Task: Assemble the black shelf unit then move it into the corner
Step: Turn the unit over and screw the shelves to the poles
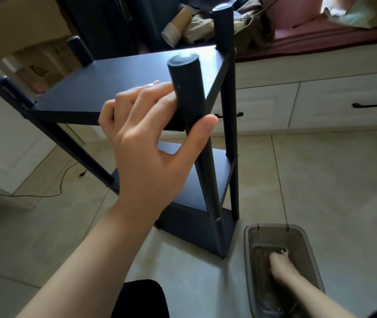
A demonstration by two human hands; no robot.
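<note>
Shelf unit [137,83] standing on the floor tiles, part-built, steadied by one hand.

Head view: the left hand [146,131] grips the near right post [187,92], fingers curled behind it, thumb in front. Three boards sit on four posts whose tops stand bare above the upper board, so more seems due before the corner move. Near right, the right hand [281,269] reaches into a grey tray [311,255], fingertips hidden, so I cannot tell its grip.

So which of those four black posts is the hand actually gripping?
The nearest post, at the top shelf's front right corner: the left hand wraps it; the other three stand untouched.
</note>
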